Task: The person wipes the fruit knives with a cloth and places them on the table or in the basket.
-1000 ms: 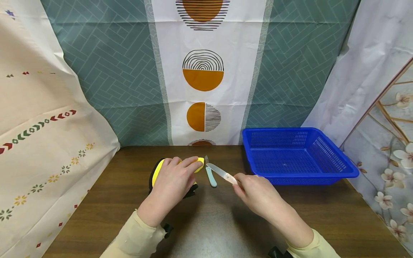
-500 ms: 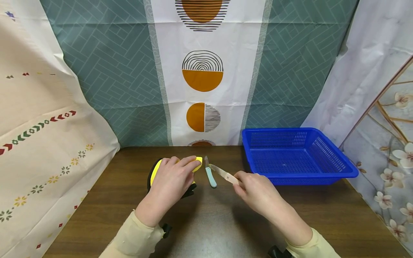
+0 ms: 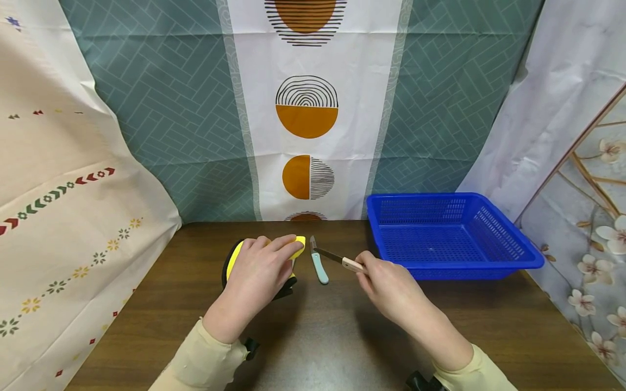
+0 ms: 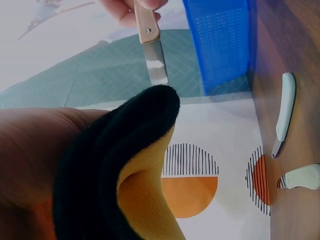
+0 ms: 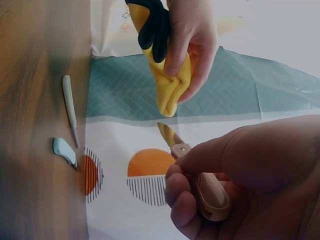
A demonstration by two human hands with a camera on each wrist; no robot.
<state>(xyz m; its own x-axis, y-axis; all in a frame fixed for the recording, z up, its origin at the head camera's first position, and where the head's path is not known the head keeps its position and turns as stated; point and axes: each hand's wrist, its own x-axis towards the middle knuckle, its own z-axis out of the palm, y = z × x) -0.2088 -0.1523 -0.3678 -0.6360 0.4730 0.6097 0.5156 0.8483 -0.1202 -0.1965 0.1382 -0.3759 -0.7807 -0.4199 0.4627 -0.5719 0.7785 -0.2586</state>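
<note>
My left hand [image 3: 259, 271] grips a bunched yellow cloth with black edging [image 3: 235, 259], held up off the table. Folds of the cloth [image 4: 150, 185] fill the near part of the left wrist view. In my right hand [image 3: 393, 285] is a folding knife with a pale pink handle [image 3: 353, 265], its blade out and pointing left towards the cloth. Seen from the right wrist, the blade [image 5: 169, 134] stands just short of the cloth's yellow tip [image 5: 170, 95]. A mint-green folding knife [image 3: 319, 266] lies between the hands on the table.
Another pale-handled knife [image 5: 69, 102] lies on the table beside the mint-green one, mostly hidden by my left hand in the head view. A blue plastic basket [image 3: 455, 266] stands at the back right. Patterned fabric [image 3: 195, 108] hangs behind the wooden table [image 3: 332, 347].
The pink-handled knife has turned in my right hand, so its blade now shows narrow and dark instead of flat and bright. My left hand with the cloth has shifted slightly left.
</note>
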